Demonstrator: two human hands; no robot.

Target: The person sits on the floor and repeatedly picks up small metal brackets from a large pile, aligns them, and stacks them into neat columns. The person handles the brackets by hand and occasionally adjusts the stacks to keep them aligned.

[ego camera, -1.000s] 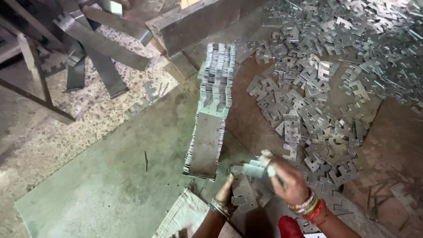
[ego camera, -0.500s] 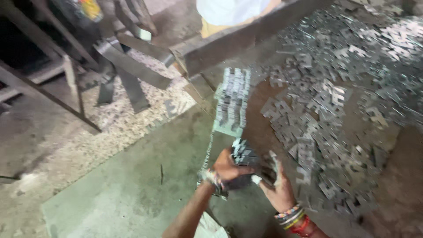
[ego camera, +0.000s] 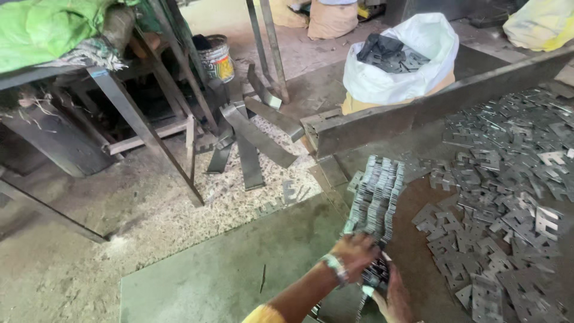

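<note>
I see a white sack [ego camera: 402, 60] standing open at top centre behind the steel beam, dark metal pieces showing in its mouth; a yellow bag [ego camera: 541, 24] lies in the top right corner; a tan sack [ego camera: 332, 18] sits at the top edge; a small pail [ego camera: 216, 58] with a yellow label stands under the bench, upper left.

Left hand [ego camera: 357, 254] reaching forward from lower centre, palm down, fingers curled in a closed grip, bracelet on wrist. Right hand [ego camera: 394, 299] just below, fingers bent, partly cropped.
</note>
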